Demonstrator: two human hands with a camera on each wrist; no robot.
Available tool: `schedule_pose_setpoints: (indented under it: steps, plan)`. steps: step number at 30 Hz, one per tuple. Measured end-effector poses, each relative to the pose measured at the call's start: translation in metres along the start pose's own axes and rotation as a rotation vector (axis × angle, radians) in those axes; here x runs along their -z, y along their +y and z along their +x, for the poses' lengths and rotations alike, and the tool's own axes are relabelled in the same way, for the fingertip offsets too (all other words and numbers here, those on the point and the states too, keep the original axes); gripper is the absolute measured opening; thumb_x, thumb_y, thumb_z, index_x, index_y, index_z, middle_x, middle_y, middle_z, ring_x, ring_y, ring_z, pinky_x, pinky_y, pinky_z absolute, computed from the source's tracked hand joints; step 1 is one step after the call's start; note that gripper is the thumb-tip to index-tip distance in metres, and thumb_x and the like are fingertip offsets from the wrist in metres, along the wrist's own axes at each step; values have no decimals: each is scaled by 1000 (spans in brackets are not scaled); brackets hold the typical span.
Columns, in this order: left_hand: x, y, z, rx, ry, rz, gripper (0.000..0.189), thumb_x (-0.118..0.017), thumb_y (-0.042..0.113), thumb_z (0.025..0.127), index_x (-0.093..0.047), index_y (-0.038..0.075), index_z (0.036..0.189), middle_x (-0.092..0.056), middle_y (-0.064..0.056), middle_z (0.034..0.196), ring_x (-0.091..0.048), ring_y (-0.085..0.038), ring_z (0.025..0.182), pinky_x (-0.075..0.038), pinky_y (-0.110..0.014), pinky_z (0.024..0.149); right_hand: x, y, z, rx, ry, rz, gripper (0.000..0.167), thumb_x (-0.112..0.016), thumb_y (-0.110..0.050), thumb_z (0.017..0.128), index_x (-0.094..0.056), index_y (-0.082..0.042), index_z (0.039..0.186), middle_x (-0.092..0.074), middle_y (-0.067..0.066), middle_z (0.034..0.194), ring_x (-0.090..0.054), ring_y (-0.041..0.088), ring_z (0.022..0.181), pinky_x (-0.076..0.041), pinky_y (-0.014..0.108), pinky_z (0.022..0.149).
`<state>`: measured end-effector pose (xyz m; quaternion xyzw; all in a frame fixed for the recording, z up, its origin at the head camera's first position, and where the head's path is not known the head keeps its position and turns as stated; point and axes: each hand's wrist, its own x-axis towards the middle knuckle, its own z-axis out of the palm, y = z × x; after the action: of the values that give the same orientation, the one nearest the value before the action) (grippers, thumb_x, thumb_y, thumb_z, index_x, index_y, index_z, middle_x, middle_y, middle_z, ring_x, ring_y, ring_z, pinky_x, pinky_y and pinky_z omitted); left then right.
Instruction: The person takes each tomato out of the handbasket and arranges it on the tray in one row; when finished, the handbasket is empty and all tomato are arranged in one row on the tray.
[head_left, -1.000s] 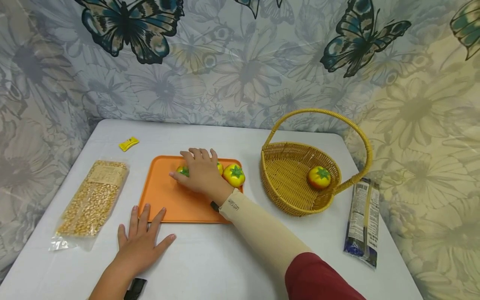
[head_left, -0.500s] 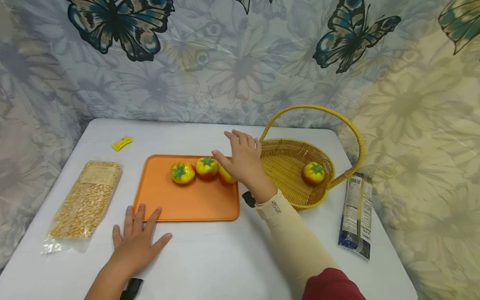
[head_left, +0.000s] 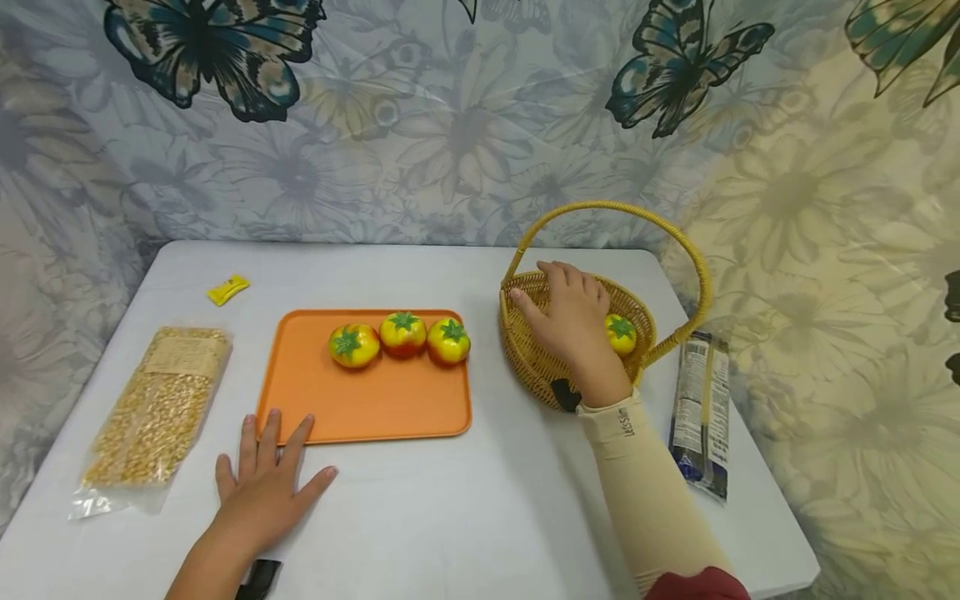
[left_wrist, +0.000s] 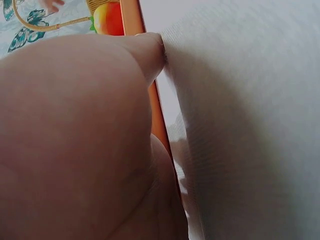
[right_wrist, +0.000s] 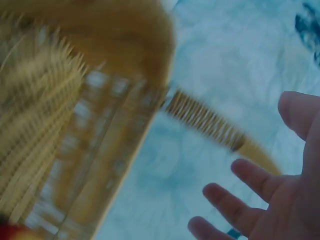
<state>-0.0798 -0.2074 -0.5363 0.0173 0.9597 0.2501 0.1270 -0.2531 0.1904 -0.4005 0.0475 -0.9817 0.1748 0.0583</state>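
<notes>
Three yellow-and-red tomatoes with green star-shaped tops sit in a row along the back of an orange tray. My left hand lies palm down with spread fingers, its fingertips on the tray's near left rim. Over a wicker basket with a tall handle, my right hand reaches with loosely extended fingers and holds nothing. One more tomato lies inside that basket, partly hidden by the right hand. In the right wrist view the basket is blurred, and the fingers are spread apart.
A clear bag of corn kernels lies left of the tray, with a small yellow packet behind it. Right of the basket is a dark printed package. The basket's handle arches high above its bowl.
My right hand has moved from above the tomatoes on the tray rightward to over the basket, uncovering all three. The left hand has stayed at the tray's rim. The head view has shifted slightly.
</notes>
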Motion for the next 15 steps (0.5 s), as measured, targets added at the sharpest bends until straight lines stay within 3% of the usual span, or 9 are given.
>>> schedule_pose_setpoints:
  steps: [7,15]
  plan:
    - [-1,-2,0,0,1,-6,99,-47,78,100,-17,16,171,15,-30,172,40,-43,149,21,-85,102,15,47,4,-149,-41,-1,83,-47,-64,107,-32,-7,165,-28,29,165,-20,58,149,-18,76,115]
    - [-1,-1,-1,-15,3,-10,99,-48,77,100,-18,14,170,14,-32,171,41,-44,149,21,-86,101,22,78,-2,-355,-234,64,98,-56,-57,105,-11,2,168,-8,41,166,-12,67,146,-25,79,111]
